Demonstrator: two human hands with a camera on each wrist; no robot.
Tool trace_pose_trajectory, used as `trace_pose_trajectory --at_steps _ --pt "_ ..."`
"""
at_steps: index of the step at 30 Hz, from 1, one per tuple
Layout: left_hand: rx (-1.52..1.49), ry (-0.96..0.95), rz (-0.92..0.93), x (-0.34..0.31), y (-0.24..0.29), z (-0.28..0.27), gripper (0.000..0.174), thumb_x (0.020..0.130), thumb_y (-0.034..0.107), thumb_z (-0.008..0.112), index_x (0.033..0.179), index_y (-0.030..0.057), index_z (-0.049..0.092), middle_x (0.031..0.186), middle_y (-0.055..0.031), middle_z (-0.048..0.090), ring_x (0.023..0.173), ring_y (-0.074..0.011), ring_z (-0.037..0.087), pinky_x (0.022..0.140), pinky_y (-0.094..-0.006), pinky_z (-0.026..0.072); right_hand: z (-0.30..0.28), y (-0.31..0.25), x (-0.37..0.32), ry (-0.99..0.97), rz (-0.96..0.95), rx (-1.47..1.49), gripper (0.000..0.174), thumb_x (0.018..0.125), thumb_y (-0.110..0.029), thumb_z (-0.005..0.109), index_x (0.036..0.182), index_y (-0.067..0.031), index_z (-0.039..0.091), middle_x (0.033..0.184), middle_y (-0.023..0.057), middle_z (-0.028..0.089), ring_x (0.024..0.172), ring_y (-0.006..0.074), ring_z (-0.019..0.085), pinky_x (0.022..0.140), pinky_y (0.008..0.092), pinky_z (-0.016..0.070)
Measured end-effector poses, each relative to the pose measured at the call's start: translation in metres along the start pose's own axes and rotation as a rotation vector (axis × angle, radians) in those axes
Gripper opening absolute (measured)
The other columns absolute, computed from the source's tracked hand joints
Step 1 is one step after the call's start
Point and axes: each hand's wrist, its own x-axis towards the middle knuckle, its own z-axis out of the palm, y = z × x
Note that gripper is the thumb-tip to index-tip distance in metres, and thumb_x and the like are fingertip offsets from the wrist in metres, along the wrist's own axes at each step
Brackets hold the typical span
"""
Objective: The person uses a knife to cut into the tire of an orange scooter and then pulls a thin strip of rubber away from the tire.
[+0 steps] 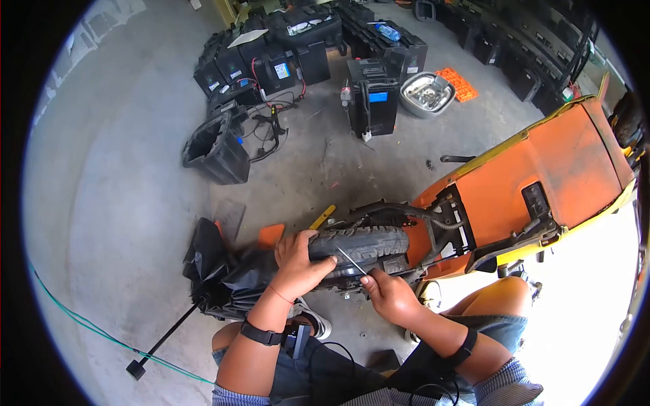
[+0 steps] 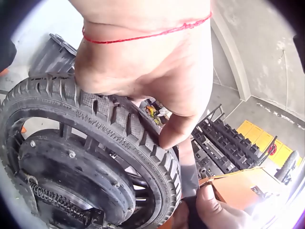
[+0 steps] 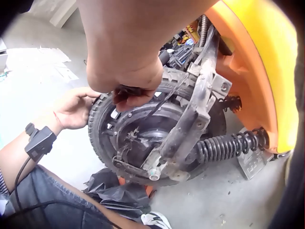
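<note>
A wheel with a black, deeply treaded tyre (image 1: 372,242) stands in front of the person, joined to an orange-and-yellow vehicle body (image 1: 542,169). The left hand (image 1: 298,267) grips the near end of the tyre, its thumb along the tread edge and its other fingers over the far side. In the right hand (image 1: 394,298) is a screwdriver-like tool (image 1: 353,261) with a straight metal shaft and dark handle. Its shaft lies over the tyre's side, near the left thumb. The right wrist view shows the hub (image 3: 147,124) and a coil shock absorber (image 3: 228,147).
Black plastic (image 1: 244,274) lies left of the wheel, with a black rod (image 1: 166,336) sticking out. Farther off stand an open black bin (image 1: 220,149), large black cases (image 1: 305,54) and a metal basin (image 1: 426,95) beside an orange crate (image 1: 457,83). A yellow tool (image 1: 323,216) lies beyond the tyre.
</note>
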Motion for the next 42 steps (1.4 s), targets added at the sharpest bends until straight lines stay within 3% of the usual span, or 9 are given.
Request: trace_pose_trajectory --at_steps 6,9,15,21,30,34,42 --pt "0.006 -0.018 0.000 0.004 -0.005 0.002 0.076 0.077 0.046 0.077 0.138 0.0088 0.050 0.136 -0.0211 0.047 0.134 -0.0418 0.035 0.115 -0.0519 0.0213 0.010 -0.012 0.009 0.023 0.013 -0.016 0.037 0.104 -0.037 0.051 0.093 -0.0023 0.056 0.067 0.0262 0.063 0.069 0.0488 0.064 0.063 0.0570 0.0497" --pt "-0.026 0.005 0.031 0.002 -0.006 0.004 0.076 0.077 0.047 0.076 0.137 0.0087 0.050 0.136 -0.0202 0.047 0.133 -0.0415 0.035 0.115 -0.0515 0.0214 0.014 -0.017 0.006 0.075 0.023 -0.142 0.034 0.104 -0.033 0.053 0.093 -0.0011 0.057 0.066 0.0243 0.062 0.068 0.0474 0.064 0.060 0.0536 0.0483" --pt "-0.026 0.008 0.060 0.002 -0.011 0.005 0.076 0.078 0.048 0.076 0.138 0.0091 0.050 0.137 -0.0195 0.046 0.133 -0.0421 0.035 0.116 -0.0527 0.0202 0.022 -0.015 0.006 0.148 0.021 -0.195 0.038 0.104 -0.038 0.050 0.090 -0.0035 0.056 0.066 0.0251 0.064 0.065 0.0475 0.064 0.060 0.0567 0.0506" --pt "0.006 0.017 0.047 0.001 -0.008 0.005 0.077 0.077 0.049 0.077 0.138 0.0099 0.050 0.138 -0.0194 0.046 0.134 -0.0426 0.034 0.115 -0.0540 0.0211 0.032 -0.012 0.006 0.250 -0.041 -0.216 0.037 0.103 -0.037 0.053 0.087 -0.0039 0.056 0.064 0.0237 0.063 0.063 0.0465 0.064 0.058 0.0548 0.0516" --pt "-0.003 0.040 0.080 0.002 -0.014 0.008 0.078 0.076 0.051 0.077 0.137 0.0102 0.052 0.137 -0.0188 0.048 0.133 -0.0421 0.036 0.115 -0.0530 0.0221 0.043 -0.017 0.003 0.343 0.023 -0.362 0.036 0.101 -0.034 0.055 0.082 -0.0043 0.056 0.068 0.0198 0.066 0.058 0.0420 0.065 0.055 0.0523 0.0530" --pt "0.063 0.094 0.094 -0.002 -0.008 0.007 0.074 0.079 0.050 0.078 0.135 0.0072 0.054 0.135 -0.0202 0.050 0.132 -0.0411 0.041 0.113 -0.0518 0.0263 0.046 -0.017 0.005 0.409 -0.005 -0.381 0.035 0.100 -0.033 0.057 0.080 -0.0047 0.056 0.067 0.0192 0.065 0.057 0.0411 0.065 0.053 0.0506 0.0532" --pt "-0.011 0.003 0.086 0.000 -0.011 0.002 0.087 0.080 0.071 0.068 0.138 0.0081 0.051 0.136 -0.0228 0.048 0.132 -0.0444 0.037 0.114 -0.0566 0.0208 0.033 -0.023 0.007 0.383 -0.010 -0.487 0.033 0.099 -0.035 0.058 0.080 -0.0073 0.059 0.066 0.0182 0.067 0.058 0.0375 0.068 0.053 0.0481 0.0556"
